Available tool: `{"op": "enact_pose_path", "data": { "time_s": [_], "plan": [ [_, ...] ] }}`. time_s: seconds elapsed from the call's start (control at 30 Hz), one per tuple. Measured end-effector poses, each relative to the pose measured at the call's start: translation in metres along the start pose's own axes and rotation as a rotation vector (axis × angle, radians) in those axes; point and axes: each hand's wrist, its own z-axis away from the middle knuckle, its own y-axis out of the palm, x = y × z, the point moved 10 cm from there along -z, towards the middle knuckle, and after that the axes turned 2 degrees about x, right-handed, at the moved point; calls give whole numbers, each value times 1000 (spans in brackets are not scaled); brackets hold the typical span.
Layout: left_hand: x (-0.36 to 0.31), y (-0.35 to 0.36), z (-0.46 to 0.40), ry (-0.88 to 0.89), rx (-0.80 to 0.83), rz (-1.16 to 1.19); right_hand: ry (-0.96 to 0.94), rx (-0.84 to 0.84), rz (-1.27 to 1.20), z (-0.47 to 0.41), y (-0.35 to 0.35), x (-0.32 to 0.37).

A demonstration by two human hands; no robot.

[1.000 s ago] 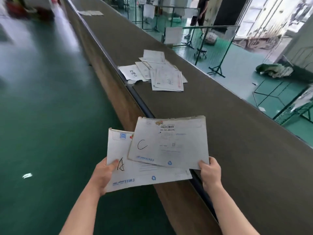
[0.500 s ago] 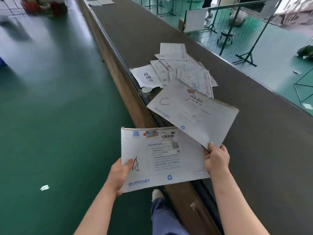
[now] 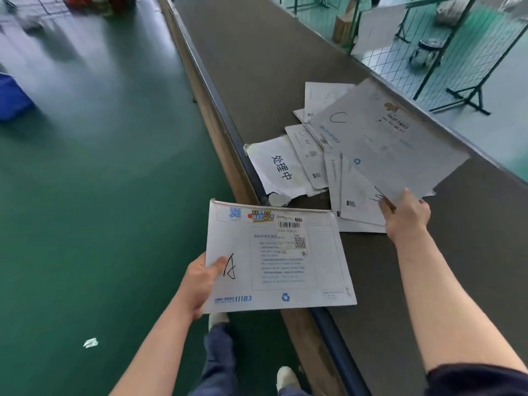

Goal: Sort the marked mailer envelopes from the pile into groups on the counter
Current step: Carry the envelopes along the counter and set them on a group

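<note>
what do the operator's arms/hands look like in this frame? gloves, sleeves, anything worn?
Both are bare: no gloves, watch or rings show on the left hand or the right hand. The forearms are uncovered too. The only sleeve in view is a dark one at the right upper arm, bottom-right corner. The left arm shows no sleeve within the frame.

Mail-sorting hall: long counter (image 3: 285, 67), mailers (image 3: 314, 155)

The white envelope (image 3: 278, 258) carries blue "11183" print, a black handwritten mark and a black barcode. The counter (image 3: 257, 58) is dark grey; the floor (image 3: 100, 181) is green.
</note>
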Motion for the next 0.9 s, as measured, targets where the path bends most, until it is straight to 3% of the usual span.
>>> {"op": "enact_pose_path", "data": {
  "time_s": [0.13, 0.23, 0.4, 0.57, 0.77, 0.9],
  "plan": [
    [-27, -37, -77, -7, 9, 51, 136, -46, 412, -29, 34, -53],
    [-56, -69, -136, -14, 40, 82, 201, -23, 420, -28, 84, -114],
    [-137, -141, -232, -5, 81, 120, 242, 206, 594, 10, 220, -206],
    [-219, -220, -310, 62, 63, 137, 172, 308, 654, 21, 365, -220],
    [-246, -280, -388, 36, -16, 220, 96, 344, 687, -5, 503, -242],
    [-275, -332, -464, 28, -97, 241, 160, 396, 676, -38, 603, -280]
  ]
}}
